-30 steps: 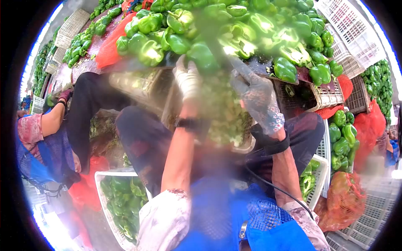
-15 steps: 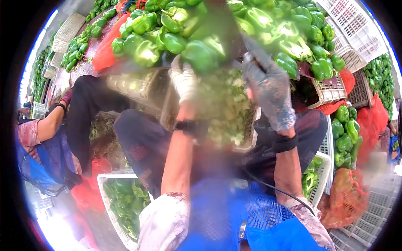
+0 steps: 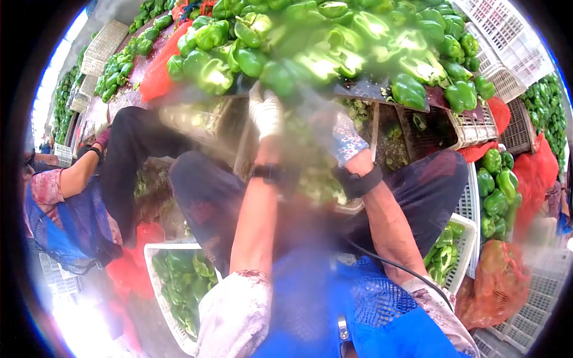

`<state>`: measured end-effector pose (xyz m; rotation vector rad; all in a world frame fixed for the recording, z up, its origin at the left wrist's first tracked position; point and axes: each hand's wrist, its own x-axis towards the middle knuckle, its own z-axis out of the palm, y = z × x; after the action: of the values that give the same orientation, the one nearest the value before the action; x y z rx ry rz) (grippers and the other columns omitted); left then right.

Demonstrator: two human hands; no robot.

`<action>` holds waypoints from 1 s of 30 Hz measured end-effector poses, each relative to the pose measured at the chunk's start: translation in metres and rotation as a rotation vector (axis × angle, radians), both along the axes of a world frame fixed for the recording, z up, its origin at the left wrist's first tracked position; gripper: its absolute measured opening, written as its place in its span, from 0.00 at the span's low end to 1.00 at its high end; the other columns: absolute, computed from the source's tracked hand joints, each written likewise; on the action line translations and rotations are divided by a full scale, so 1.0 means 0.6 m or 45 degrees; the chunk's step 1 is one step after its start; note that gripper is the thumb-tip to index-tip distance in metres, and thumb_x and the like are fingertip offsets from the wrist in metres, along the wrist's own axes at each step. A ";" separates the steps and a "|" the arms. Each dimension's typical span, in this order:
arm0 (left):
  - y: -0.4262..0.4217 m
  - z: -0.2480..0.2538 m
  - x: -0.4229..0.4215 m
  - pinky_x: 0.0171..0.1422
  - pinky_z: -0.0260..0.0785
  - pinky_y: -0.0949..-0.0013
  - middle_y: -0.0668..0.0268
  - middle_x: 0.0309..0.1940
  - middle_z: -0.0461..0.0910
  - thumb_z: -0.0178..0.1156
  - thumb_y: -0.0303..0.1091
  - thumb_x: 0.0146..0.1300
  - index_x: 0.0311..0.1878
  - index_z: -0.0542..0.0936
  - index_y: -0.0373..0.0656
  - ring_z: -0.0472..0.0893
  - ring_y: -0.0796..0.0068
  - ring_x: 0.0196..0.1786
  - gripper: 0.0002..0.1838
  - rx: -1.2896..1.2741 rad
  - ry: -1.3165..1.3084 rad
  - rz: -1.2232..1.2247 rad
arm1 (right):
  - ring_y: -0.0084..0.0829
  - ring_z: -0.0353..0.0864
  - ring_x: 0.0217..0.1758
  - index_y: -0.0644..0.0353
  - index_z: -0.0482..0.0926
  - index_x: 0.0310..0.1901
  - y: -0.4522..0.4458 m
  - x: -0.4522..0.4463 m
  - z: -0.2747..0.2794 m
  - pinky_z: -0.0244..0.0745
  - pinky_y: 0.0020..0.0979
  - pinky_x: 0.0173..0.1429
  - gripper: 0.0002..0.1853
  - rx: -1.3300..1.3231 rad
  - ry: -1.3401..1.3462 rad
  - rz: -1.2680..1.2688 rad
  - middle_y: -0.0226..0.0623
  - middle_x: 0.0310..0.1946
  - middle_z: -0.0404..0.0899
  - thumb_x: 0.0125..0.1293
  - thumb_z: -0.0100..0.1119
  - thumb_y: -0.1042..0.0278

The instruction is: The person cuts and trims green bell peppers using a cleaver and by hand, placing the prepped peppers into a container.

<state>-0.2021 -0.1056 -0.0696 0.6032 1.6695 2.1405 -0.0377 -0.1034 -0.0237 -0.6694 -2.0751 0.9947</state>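
My left hand (image 3: pixel 264 113), in a pale glove with a dark wristband, is closed on a green bell pepper (image 3: pixel 277 79) at the near edge of a pepper-covered board (image 3: pixel 364 89). Beside it, my right hand (image 3: pixel 341 132) wears a grey patterned glove and reaches inward toward the left hand. A smear down the middle of the head view blurs its fingers, so anything in them is hidden. Cut and whole green bell peppers (image 3: pixel 352 51) are heaped just beyond both hands. Below them, between my knees, green scraps (image 3: pixel 322 182) show blurrily.
White crates of peppers stand at my left (image 3: pixel 153 262) and right (image 3: pixel 468 238). Red mesh sacks (image 3: pixel 495 280) lie on the right. Another person's arm (image 3: pixel 77 179) is at the far left. Stacked crates (image 3: pixel 507 33) rise at the back right.
My right hand has moved left and nearer to me, turning inward toward the left hand. The dark-handled, knife-like tool seen in it before is now hidden. The left hand stays at the pepper.
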 end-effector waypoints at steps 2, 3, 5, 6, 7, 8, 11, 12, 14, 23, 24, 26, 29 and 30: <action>-0.003 0.013 0.001 0.50 0.76 0.69 0.61 0.54 0.80 0.51 0.28 0.74 0.67 0.72 0.39 0.80 0.71 0.48 0.20 0.030 -0.050 -0.060 | 0.29 0.78 0.32 0.59 0.71 0.70 -0.003 -0.004 0.009 0.76 0.32 0.38 0.26 0.044 -0.035 -0.001 0.40 0.32 0.81 0.70 0.57 0.71; -0.009 0.015 0.005 0.51 0.76 0.69 0.60 0.54 0.79 0.51 0.28 0.74 0.68 0.71 0.38 0.80 0.71 0.49 0.21 0.041 -0.084 -0.087 | 0.29 0.78 0.32 0.59 0.72 0.69 -0.007 -0.002 0.010 0.76 0.32 0.38 0.26 0.122 -0.103 -0.023 0.39 0.31 0.80 0.70 0.57 0.71; -0.027 0.053 0.020 0.54 0.75 0.68 0.59 0.55 0.80 0.50 0.29 0.74 0.69 0.71 0.36 0.80 0.70 0.50 0.21 0.013 -0.131 -0.128 | 0.30 0.79 0.32 0.60 0.73 0.67 -0.006 -0.013 0.038 0.77 0.33 0.38 0.24 0.200 -0.203 -0.021 0.40 0.30 0.80 0.69 0.58 0.71; -0.034 0.070 0.027 0.56 0.74 0.68 0.59 0.55 0.80 0.50 0.29 0.75 0.69 0.70 0.35 0.80 0.69 0.51 0.22 -0.009 -0.155 -0.150 | 0.31 0.81 0.33 0.60 0.74 0.66 0.001 -0.022 0.053 0.78 0.34 0.39 0.23 0.188 -0.243 0.000 0.42 0.30 0.81 0.69 0.57 0.71; -0.038 0.067 0.019 0.57 0.73 0.67 0.58 0.55 0.80 0.49 0.30 0.75 0.69 0.71 0.34 0.79 0.69 0.51 0.22 -0.040 -0.132 -0.153 | 0.33 0.83 0.33 0.60 0.74 0.65 0.000 -0.032 0.046 0.79 0.35 0.39 0.23 0.240 -0.285 -0.030 0.43 0.30 0.83 0.69 0.56 0.70; -0.043 0.063 0.013 0.58 0.73 0.67 0.58 0.55 0.80 0.49 0.32 0.75 0.68 0.71 0.34 0.79 0.68 0.52 0.22 -0.075 -0.115 -0.168 | 0.35 0.84 0.33 0.60 0.74 0.64 0.000 -0.043 0.035 0.80 0.37 0.39 0.22 0.292 -0.327 -0.061 0.44 0.31 0.84 0.69 0.55 0.69; -0.040 0.045 -0.024 0.60 0.72 0.64 0.56 0.58 0.79 0.47 0.44 0.77 0.68 0.72 0.36 0.78 0.65 0.55 0.25 -0.342 0.178 -0.224 | 0.48 0.88 0.35 0.59 0.72 0.64 -0.030 -0.060 0.077 0.82 0.48 0.40 0.22 0.250 -0.638 -0.208 0.50 0.34 0.86 0.70 0.48 0.67; -0.026 -0.019 -0.084 0.62 0.71 0.62 0.55 0.60 0.78 0.47 0.49 0.77 0.68 0.72 0.37 0.77 0.62 0.58 0.28 -0.480 0.459 -0.236 | 0.47 0.88 0.34 0.59 0.70 0.66 -0.050 -0.059 0.112 0.82 0.49 0.39 0.24 0.135 -0.721 -0.248 0.51 0.32 0.86 0.68 0.49 0.68; -0.027 0.020 -0.046 0.67 0.68 0.56 0.54 0.66 0.73 0.46 0.57 0.76 0.70 0.69 0.40 0.73 0.57 0.65 0.32 -0.267 0.054 -0.460 | 0.46 0.87 0.32 0.57 0.69 0.67 -0.039 -0.053 0.046 0.81 0.49 0.36 0.26 0.280 -0.411 -0.266 0.51 0.30 0.85 0.67 0.51 0.66; 0.011 0.088 0.067 0.60 0.75 0.49 0.56 0.64 0.73 0.76 0.52 0.55 0.73 0.60 0.49 0.76 0.55 0.61 0.48 -0.084 -0.425 -0.271 | 0.37 0.81 0.27 0.56 0.72 0.68 0.040 0.041 0.054 0.76 0.40 0.27 0.26 0.549 0.183 -0.640 0.43 0.29 0.80 0.68 0.56 0.65; 0.026 0.065 0.060 0.59 0.76 0.53 0.53 0.61 0.74 0.77 0.48 0.55 0.70 0.63 0.41 0.77 0.57 0.57 0.46 -0.099 -0.297 -0.115 | 0.35 0.80 0.25 0.56 0.73 0.67 0.061 0.055 0.049 0.75 0.39 0.25 0.25 0.666 0.043 -0.794 0.42 0.26 0.78 0.68 0.56 0.65; 0.032 0.052 0.074 0.62 0.75 0.58 0.47 0.57 0.76 0.78 0.51 0.52 0.68 0.63 0.29 0.78 0.56 0.54 0.50 -0.142 -0.020 0.110 | 0.33 0.78 0.22 0.57 0.73 0.67 0.077 0.090 0.076 0.73 0.38 0.22 0.25 0.866 -0.472 -1.055 0.40 0.24 0.76 0.68 0.56 0.66; 0.027 0.094 0.111 0.65 0.72 0.49 0.42 0.69 0.59 0.75 0.57 0.54 0.76 0.54 0.38 0.71 0.45 0.64 0.56 -0.610 0.469 0.259 | 0.34 0.76 0.19 0.59 0.73 0.67 0.114 0.125 0.099 0.71 0.37 0.20 0.25 0.626 -0.532 -1.074 0.41 0.24 0.76 0.67 0.55 0.69; 0.034 0.091 0.111 0.66 0.70 0.48 0.41 0.69 0.58 0.75 0.59 0.53 0.76 0.54 0.38 0.70 0.43 0.64 0.58 -0.644 0.552 0.288 | 0.35 0.76 0.20 0.60 0.73 0.67 0.120 0.131 0.094 0.72 0.38 0.21 0.26 0.612 -0.503 -1.090 0.41 0.24 0.76 0.66 0.55 0.69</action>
<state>-0.1352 -0.0850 -0.0151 0.7834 2.5058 1.6811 0.0407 -0.0312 0.0329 -1.3876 -1.9079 -0.1244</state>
